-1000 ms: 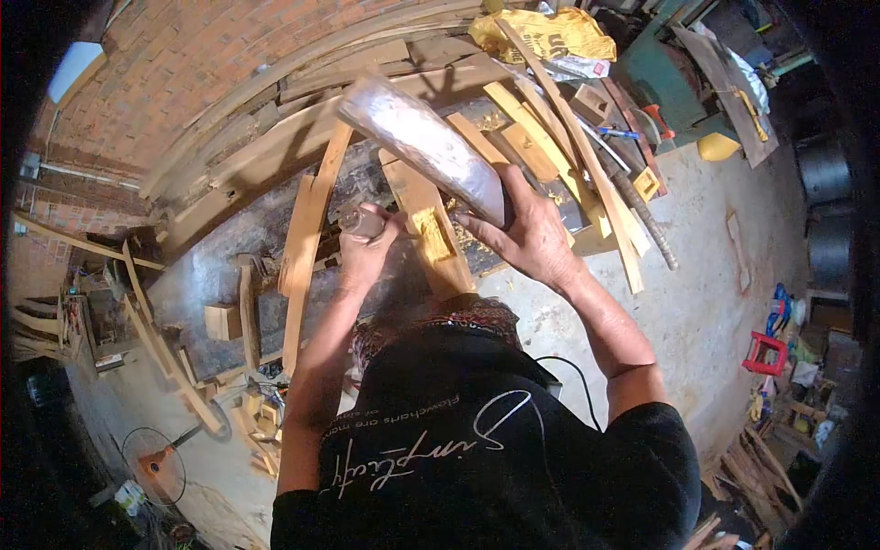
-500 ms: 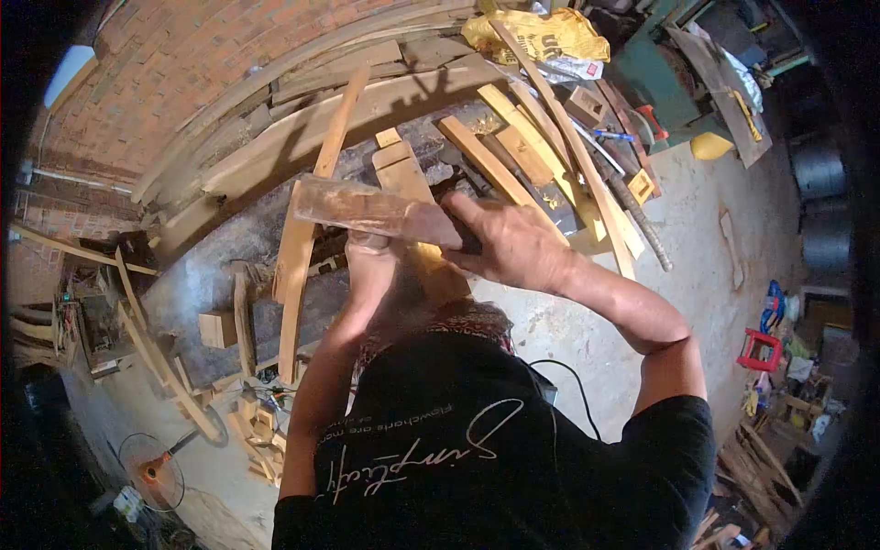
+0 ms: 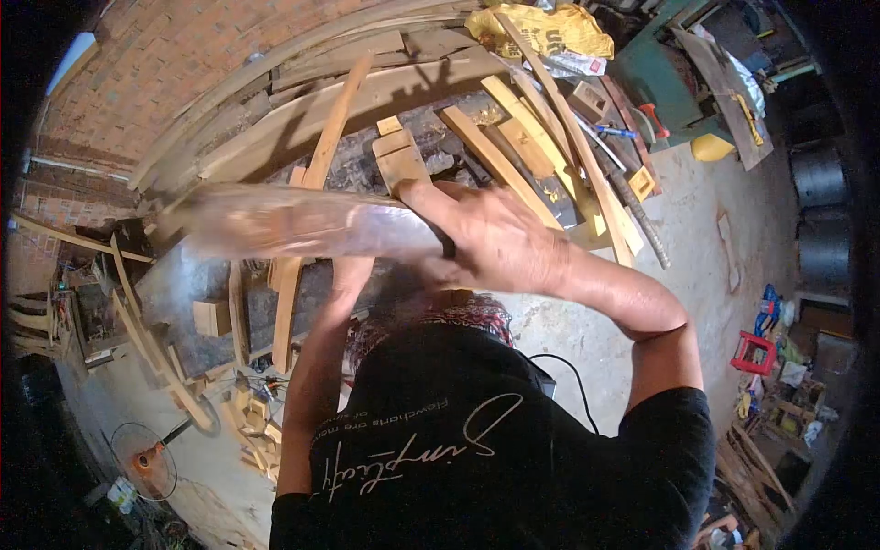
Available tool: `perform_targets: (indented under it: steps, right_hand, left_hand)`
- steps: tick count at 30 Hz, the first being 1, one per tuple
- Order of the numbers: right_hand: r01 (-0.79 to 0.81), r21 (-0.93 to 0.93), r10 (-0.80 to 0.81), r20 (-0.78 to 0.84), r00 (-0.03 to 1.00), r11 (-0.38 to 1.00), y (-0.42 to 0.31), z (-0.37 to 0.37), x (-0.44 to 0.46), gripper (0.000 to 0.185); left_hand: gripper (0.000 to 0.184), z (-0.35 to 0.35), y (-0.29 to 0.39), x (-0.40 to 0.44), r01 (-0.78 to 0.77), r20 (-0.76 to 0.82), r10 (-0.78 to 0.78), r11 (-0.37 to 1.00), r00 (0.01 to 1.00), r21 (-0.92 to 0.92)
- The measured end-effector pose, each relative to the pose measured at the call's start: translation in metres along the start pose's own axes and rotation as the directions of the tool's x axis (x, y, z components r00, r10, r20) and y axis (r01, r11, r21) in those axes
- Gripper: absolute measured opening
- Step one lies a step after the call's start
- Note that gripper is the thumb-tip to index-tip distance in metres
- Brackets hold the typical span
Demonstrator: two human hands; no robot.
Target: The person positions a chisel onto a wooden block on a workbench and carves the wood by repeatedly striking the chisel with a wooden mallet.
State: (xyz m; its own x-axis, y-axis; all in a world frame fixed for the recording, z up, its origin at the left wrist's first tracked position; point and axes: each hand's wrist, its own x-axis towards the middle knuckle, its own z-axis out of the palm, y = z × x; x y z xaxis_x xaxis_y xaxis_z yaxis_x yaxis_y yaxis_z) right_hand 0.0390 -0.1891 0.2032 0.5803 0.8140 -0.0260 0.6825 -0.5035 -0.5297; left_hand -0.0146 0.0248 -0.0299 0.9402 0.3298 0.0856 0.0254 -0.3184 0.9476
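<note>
My right hand (image 3: 504, 238) is closed around one end of a long, thick wooden tool (image 3: 302, 225). The tool looks brown and worn, with a shiny patch close to my fingers. Motion smears its far end, and I cannot make out its exact kind. Behind and below it is my left hand (image 3: 353, 273). Its fingers are hidden by the tool, so what they hold does not show. Just beyond my hands lies a pale wooden block (image 3: 400, 158) on the dark work surface.
Long wooden strips (image 3: 335, 124) cross the bench on the left. More boards (image 3: 495, 160) and a yellow sack (image 3: 559, 35) lie at the back right. A small wood block (image 3: 212, 317) sits at left. A fan (image 3: 144, 461) and a red stool (image 3: 753, 352) stand on the floor.
The wooden tool has swung nearer to the camera and its far end reaches further left, now blurred. My left hand has become mostly covered by it.
</note>
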Motion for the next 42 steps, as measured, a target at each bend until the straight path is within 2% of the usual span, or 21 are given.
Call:
perform_targets:
  steps: [2,4,6,8,11,12,14,15,16,18,19,23,24,26,27,28,34,36,37,40,42]
  right_hand:
    - [0.224,0.137,-0.173,-0.308,0.935,0.965,-0.010,0.001,-0.001,0.047]
    - [0.229,0.156,-0.178,-0.285,0.942,0.961,0.010,0.018,0.004,0.050]
    - [-0.047,-0.029,0.051,0.123,0.991,0.998,0.032,0.028,0.009,0.052]
    - [-0.021,-0.047,0.026,0.098,0.995,0.999,0.040,0.021,0.011,0.051]
    - [0.026,0.000,-0.026,0.052,0.998,1.000,0.009,0.000,0.009,0.042]
    - [0.128,0.050,-0.121,-0.113,0.986,0.991,0.001,-0.002,0.008,0.039]
    - [0.269,0.123,-0.226,-0.287,0.931,0.955,-0.003,0.006,0.010,0.040]
    - [0.155,0.063,-0.146,-0.117,0.982,0.986,0.005,0.016,0.011,0.045]
    - [0.052,-0.019,-0.051,0.048,0.998,0.998,0.019,0.030,0.015,0.051]
    - [0.068,-0.077,-0.060,0.101,0.993,0.995,0.039,0.038,0.021,0.054]
    - [0.096,-0.154,-0.097,0.006,0.995,0.983,0.038,0.037,0.020,0.053]
    - [0.109,-0.068,-0.110,-0.008,0.994,0.992,0.003,0.007,0.023,0.054]
    - [0.239,0.012,-0.233,-0.190,0.954,0.971,0.002,0.015,0.023,0.055]
    - [0.293,0.123,-0.261,-0.226,0.939,0.948,0.008,0.027,0.023,0.052]
    - [0.199,-0.034,-0.201,-0.090,0.975,0.979,0.018,0.033,0.021,0.051]
    - [0.119,-0.205,-0.115,0.031,0.993,0.971,0.031,0.039,0.022,0.050]
    - [0.157,-0.250,-0.163,-0.004,0.987,0.956,0.003,0.008,0.035,0.052]
    - [0.146,0.040,-0.146,-0.011,0.989,0.988,-0.012,0.008,0.033,0.055]
    - [0.150,0.089,-0.148,-0.024,0.989,0.985,-0.005,0.020,0.034,0.054]
    - [0.049,-0.238,-0.025,0.104,0.994,0.970,0.027,0.041,0.044,0.051]
    - [0.090,-0.258,-0.083,0.039,0.996,0.962,0.023,0.031,0.047,0.049]
  left_hand:
    - [0.025,-0.002,-0.002,0.000,0.033,0.047,-0.033,0.999,0.998,-0.001]
    - [0.027,-0.008,-0.003,0.001,0.058,0.087,-0.058,0.998,0.995,0.004]
    - [0.029,-0.013,0.005,0.006,0.074,0.127,-0.074,0.997,0.989,0.011]
    - [0.025,-0.009,0.019,0.014,0.086,0.095,-0.093,0.993,0.991,0.077]
    - [0.035,-0.002,-0.037,0.003,0.077,0.062,-0.067,0.982,0.996,-0.171]
    - [0.035,0.000,-0.034,0.004,0.076,0.067,-0.065,0.982,0.996,-0.173]
    - [0.033,-0.003,-0.028,0.001,-0.039,0.114,0.042,0.999,0.993,-0.029]
    - [0.033,-0.006,-0.027,0.000,-0.099,0.139,0.092,0.994,0.986,0.045]
    - [0.029,-0.008,-0.044,0.005,-0.129,0.182,0.058,0.904,0.982,0.408]
    - [0.027,-0.013,-0.019,0.004,0.095,0.122,-0.100,0.994,0.987,0.047]
    - [0.028,-0.007,-0.038,0.008,0.053,0.070,-0.045,0.992,0.997,-0.110]
    - [0.027,-0.007,-0.027,0.002,0.126,0.119,-0.098,0.959,0.988,-0.255]
    - [0.026,-0.006,-0.011,0.002,0.149,0.189,-0.089,0.931,0.978,-0.334]
    - [0.025,-0.014,-0.032,0.004,0.007,0.235,-0.028,0.996,0.972,0.091]
    - [0.024,-0.011,-0.054,0.004,-0.127,0.198,0.079,0.962,0.977,0.243]
    - [0.026,-0.018,-0.009,0.004,-0.079,0.195,0.043,0.981,0.980,0.180]
    - [0.029,-0.011,-0.064,0.010,-0.054,0.179,0.061,0.998,0.982,-0.044]
    - [0.027,-0.009,-0.091,0.003,0.421,0.308,-0.287,0.655,0.907,-0.628]
    - [0.027,-0.011,-0.086,0.005,0.418,0.304,-0.288,0.654,0.908,-0.630]
    - [0.032,-0.024,-0.045,0.017,0.011,0.268,-0.021,0.999,0.963,0.039]
    - [0.031,-0.020,-0.035,0.022,0.127,0.283,-0.105,0.990,0.953,-0.060]
